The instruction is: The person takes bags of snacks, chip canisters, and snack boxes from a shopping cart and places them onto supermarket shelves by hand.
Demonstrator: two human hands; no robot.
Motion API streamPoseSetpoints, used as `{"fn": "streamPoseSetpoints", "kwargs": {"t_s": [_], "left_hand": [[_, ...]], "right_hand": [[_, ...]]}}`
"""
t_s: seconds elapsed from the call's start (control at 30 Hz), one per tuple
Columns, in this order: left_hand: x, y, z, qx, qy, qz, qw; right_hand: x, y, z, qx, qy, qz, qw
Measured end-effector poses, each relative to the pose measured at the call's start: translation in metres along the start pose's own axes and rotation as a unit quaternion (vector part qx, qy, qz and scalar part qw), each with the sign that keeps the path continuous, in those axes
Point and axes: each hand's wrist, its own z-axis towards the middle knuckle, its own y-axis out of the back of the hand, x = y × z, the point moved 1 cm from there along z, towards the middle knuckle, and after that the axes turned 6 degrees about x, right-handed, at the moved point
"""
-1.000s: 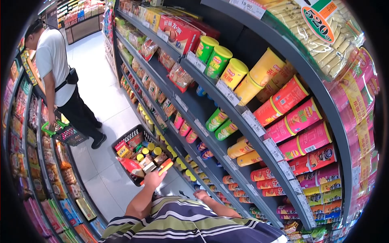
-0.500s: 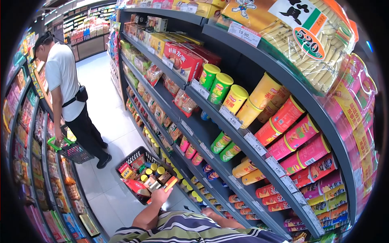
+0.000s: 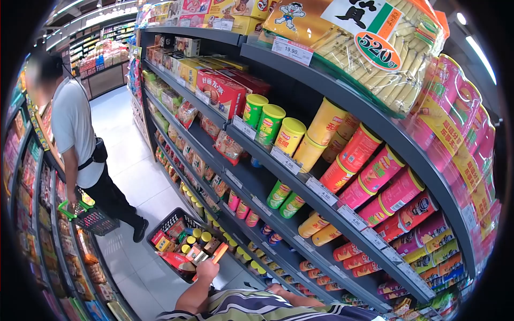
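My left hand point(image 3: 206, 270) is closed round the orange handle point(image 3: 220, 252) of a black shopping basket point(image 3: 172, 215), low in front of me. Inside the basket are several yellow-lidded jars point(image 3: 196, 233), a red package point(image 3: 176, 259) and other packets and boxes. My right hand point(image 3: 276, 289) is low, beside my striped shirt point(image 3: 251, 305) and close to the shelf; its fingers are mostly hidden, so its grip does not show.
On my right, a tall curved shelf point(image 3: 321, 112) holds chip canisters point(image 3: 289, 136), red boxes point(image 3: 220, 92) and a large snack bag point(image 3: 369, 59). Another person point(image 3: 80, 123) stands at the left shelf point(image 3: 40, 176) with a green-handled basket point(image 3: 96, 218). Pale floor tiles point(image 3: 142, 187) run between.
The view has shifted, and the shelf goods now sit further left. The other person appears closer and larger. My left hand still holds the basket handle.
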Motion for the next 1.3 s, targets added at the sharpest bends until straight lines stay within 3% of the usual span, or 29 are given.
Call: {"fn": "streamPoseSetpoints", "kwargs": {"t_s": [0.27,0.4,0.5,1.0,1.1,1.13,1.3], "left_hand": [[0.003,-0.002,0.003,-0.019,-0.021,0.003,1.0],[0.0,0.005,-0.001,-0.024,-0.019,0.0,1.0],[0.0,0.007,0.001,-0.019,-0.014,0.004,1.0],[0.022,0.025,0.017,-0.028,-0.035,0.016,0.999],[0.025,0.036,0.019,-0.021,-0.03,0.007,0.999],[0.027,0.038,0.021,-0.019,-0.03,0.005,0.999],[0.037,0.057,0.028,-0.004,-0.025,0.001,1.0]], "right_hand": [[0.03,0.005,-0.036,-0.019,-0.009,-0.024,0.999],[0.001,-0.004,-0.015,0.001,0.002,-0.009,1.0],[0.01,-0.006,-0.027,-0.022,-0.053,0.01,0.998],[0.058,0.002,-0.07,-0.053,-0.078,-0.03,0.995],[0.053,0.007,-0.06,0.018,-0.031,-0.047,0.998],[0.068,0.008,-0.065,-0.01,-0.044,-0.069,0.997],[0.094,0.02,-0.049,0.002,0.109,-0.209,0.972]]}}
